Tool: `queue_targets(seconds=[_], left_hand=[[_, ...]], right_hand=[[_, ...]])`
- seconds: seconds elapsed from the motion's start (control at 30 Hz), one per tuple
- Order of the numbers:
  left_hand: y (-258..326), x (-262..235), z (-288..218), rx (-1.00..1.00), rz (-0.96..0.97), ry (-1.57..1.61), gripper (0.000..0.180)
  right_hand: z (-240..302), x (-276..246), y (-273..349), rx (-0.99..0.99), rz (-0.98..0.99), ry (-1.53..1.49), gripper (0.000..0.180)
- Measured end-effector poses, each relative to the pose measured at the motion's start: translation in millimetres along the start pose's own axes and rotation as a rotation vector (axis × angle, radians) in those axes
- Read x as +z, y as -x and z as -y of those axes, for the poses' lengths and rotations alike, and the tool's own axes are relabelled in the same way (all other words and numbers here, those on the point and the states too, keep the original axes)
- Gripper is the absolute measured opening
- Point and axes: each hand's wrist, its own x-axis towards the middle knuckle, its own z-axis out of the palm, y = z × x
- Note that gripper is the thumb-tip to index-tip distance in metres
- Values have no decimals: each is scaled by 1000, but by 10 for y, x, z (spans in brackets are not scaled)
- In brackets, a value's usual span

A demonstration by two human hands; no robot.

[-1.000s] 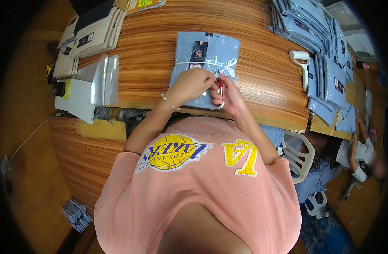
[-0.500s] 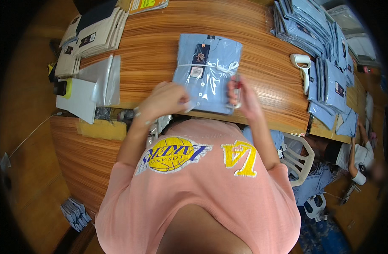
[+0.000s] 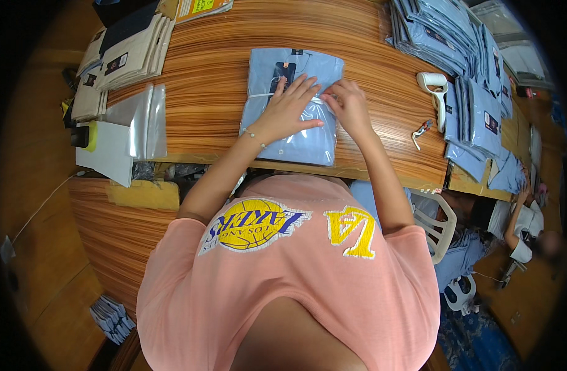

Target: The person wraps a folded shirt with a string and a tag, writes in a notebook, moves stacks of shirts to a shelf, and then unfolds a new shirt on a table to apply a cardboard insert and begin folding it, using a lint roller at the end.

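The blue folded shirt (image 3: 311,147) is in the upper middle of the frame. The left hand (image 3: 286,116) lies on it, fingers spread wide, hiding part of the dark tag (image 3: 284,70). The right hand (image 3: 350,108) bends its fingers close together by the white band (image 3: 257,95); I can't tell if they pinch it. The little red snips (image 3: 424,127), in that hand before, now lie at the frame's right.

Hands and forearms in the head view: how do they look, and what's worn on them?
Left hand and right hand are ungloved. A thin bracelet with pale beads circles the left wrist; the right wrist is bare. Salmon-pink short sleeves leave both forearms uncovered.
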Motion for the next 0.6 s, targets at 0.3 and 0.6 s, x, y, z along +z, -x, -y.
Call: queue_targets(seconds=[0.3, 0.6], left_hand=[[13, 101, 65, -3, 16, -46, 69], [1, 135, 38, 32, 7, -83, 72]], right_hand=[[-34, 75, -258, -266, 378, 227, 12], [-115, -66, -47, -394, 477, 369, 20]])
